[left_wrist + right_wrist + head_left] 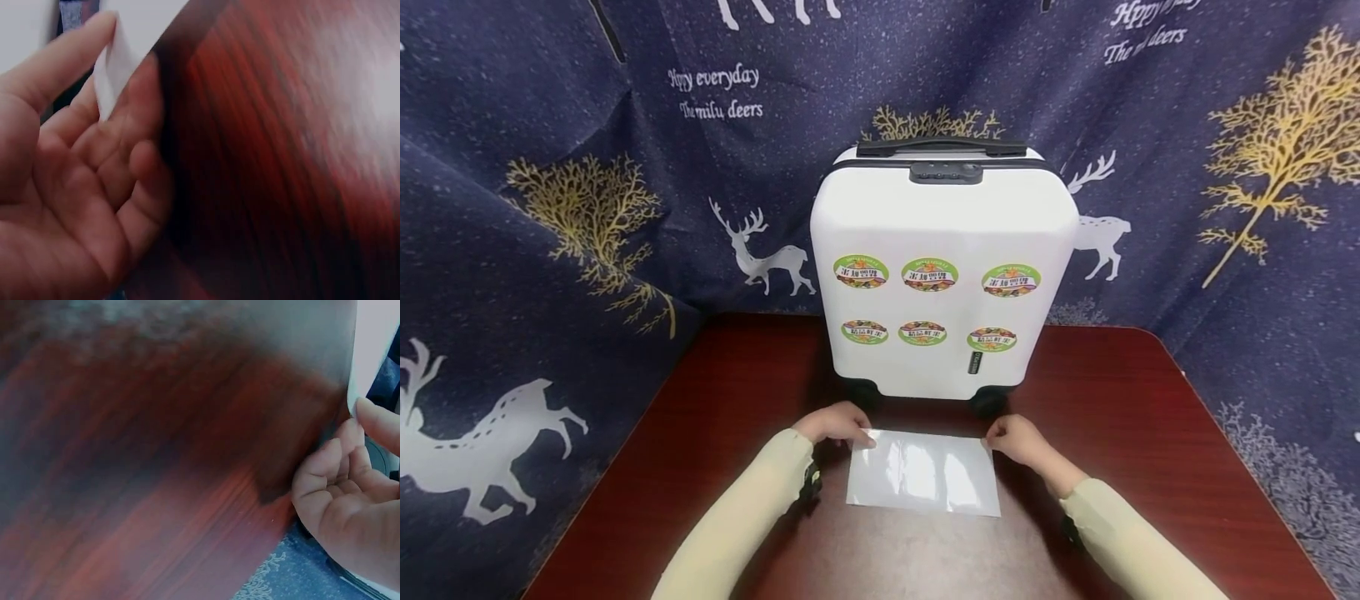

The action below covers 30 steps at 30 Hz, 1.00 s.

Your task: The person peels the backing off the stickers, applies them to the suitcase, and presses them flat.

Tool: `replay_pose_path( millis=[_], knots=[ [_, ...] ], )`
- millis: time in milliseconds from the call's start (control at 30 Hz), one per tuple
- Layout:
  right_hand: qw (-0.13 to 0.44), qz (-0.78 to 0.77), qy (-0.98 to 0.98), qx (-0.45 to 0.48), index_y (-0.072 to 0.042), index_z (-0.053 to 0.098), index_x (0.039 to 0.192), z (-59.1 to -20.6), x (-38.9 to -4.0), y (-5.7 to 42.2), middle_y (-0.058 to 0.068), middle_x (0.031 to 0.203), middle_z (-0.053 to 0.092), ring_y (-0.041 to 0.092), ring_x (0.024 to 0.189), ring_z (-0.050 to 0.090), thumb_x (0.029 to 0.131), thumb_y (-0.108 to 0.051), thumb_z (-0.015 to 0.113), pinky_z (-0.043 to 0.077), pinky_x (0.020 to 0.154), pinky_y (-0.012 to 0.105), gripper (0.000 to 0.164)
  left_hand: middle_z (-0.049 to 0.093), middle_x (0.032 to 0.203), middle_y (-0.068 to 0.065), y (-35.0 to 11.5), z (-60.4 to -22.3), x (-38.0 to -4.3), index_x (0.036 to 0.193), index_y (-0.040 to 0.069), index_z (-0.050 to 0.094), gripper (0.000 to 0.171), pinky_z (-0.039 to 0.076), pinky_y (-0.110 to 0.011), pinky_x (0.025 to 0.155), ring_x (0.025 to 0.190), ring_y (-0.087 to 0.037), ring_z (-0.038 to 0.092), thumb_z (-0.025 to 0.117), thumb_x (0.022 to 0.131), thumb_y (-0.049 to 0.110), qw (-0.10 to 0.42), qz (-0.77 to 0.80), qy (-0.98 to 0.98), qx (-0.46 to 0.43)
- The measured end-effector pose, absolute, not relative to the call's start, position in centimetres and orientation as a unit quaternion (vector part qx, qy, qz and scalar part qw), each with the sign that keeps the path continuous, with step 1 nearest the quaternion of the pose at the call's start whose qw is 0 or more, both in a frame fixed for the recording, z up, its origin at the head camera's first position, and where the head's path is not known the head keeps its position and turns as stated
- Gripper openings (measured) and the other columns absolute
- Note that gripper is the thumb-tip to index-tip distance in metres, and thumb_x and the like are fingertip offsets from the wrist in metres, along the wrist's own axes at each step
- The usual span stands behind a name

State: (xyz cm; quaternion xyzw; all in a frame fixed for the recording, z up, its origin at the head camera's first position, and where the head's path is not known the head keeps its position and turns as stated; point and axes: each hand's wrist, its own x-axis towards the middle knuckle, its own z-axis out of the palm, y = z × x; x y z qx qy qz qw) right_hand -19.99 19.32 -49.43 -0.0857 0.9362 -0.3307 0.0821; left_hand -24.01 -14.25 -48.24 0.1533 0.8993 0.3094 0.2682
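Note:
A glossy white sheet [921, 472] is held above the table by its two upper corners. My left hand [842, 423] pinches the left corner between thumb and fingers; in the left wrist view that corner of the sheet [112, 75] is bent, and the other fingers curl loosely below. At the opposite corner my right hand [1017, 437] pinches the sheet with thumb and forefinger. Just behind the sheet stands an upright white suitcase [940, 225] with two rows of oval stickers, such as the upper left sticker [861, 272]. What is on the sheet's underside is hidden.
The suitcase stands on black wheels [988, 402] on a dark red wooden table [760, 367]. It has a black top handle [942, 147] and a combination lock [946, 172]. A blue curtain [730, 158] printed with deer and trees hangs behind and beside the table.

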Motion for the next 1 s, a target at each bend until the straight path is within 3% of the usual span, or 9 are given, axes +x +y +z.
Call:
replay_pose_path(
  millis=[167,300,433,600,867,1000],
  knots=[
    [0.080,-0.321,0.942,-0.055,-0.004,0.065,0.068,-49.6,-20.7,19.0,-0.002,0.062,0.054,0.012,0.058,0.046,0.088,-0.013,0.075,0.039,0.056,0.025,0.024,0.057,0.059,0.002,-14.5,-48.8,-24.0,0.073,0.004,0.068,0.023,0.043,-0.022,0.053,0.054,-0.009,0.052,0.081,0.086,0.019,0.203,0.313,0.921,0.112],
    [0.081,-0.300,0.950,-0.038,-0.004,0.068,0.068,-49.5,-21.1,18.9,-0.001,0.060,0.058,0.013,0.057,0.048,0.087,-0.014,0.077,0.039,0.054,0.025,0.024,0.056,0.059,0.001,-14.0,-49.4,-23.9,0.067,0.005,0.063,0.029,0.048,-0.023,0.053,0.052,-0.010,0.056,0.084,0.083,0.018,0.169,0.322,0.927,0.088],
    [0.083,-0.276,0.957,-0.018,-0.003,0.073,0.072,-49.2,-21.4,19.0,0.004,0.065,0.068,0.014,0.060,0.056,0.086,-0.017,0.078,0.042,0.054,0.027,0.020,0.056,0.058,0.000,-13.5,-49.7,-23.9,0.065,0.007,0.059,0.033,0.048,-0.024,0.052,0.052,-0.012,0.056,0.085,0.082,0.019,0.156,0.324,0.930,0.074],
    [0.088,-0.276,0.957,-0.002,-0.003,0.074,0.070,-49.0,-21.6,19.2,0.004,0.065,0.070,0.015,0.059,0.059,0.084,-0.019,0.079,0.042,0.053,0.027,0.022,0.056,0.057,0.000,-13.2,-50.2,-23.9,0.064,0.010,0.055,0.037,0.044,-0.023,0.051,0.053,-0.013,0.054,0.084,0.083,0.024,0.140,0.308,0.939,0.064],
    [0.089,-0.293,0.952,0.013,-0.006,0.069,0.065,-49.6,-21.9,19.8,0.003,0.061,0.065,0.015,0.055,0.052,0.084,-0.024,0.079,0.039,0.051,0.026,0.028,0.059,0.060,-0.003,-13.1,-50.2,-23.5,0.067,0.007,0.059,0.038,0.044,-0.025,0.050,0.055,-0.015,0.056,0.083,0.084,0.031,0.128,0.313,0.940,0.044],
    [0.079,-0.300,0.951,0.000,-0.010,0.061,0.057,-49.7,-21.8,20.3,-0.002,0.053,0.055,0.012,0.050,0.044,0.084,-0.026,0.078,0.033,0.048,0.025,0.035,0.059,0.061,-0.003,-13.5,-50.0,-23.3,0.068,0.008,0.061,0.041,0.043,-0.026,0.050,0.055,-0.016,0.055,0.080,0.085,0.040,0.134,0.301,0.944,0.027]
  ],
)
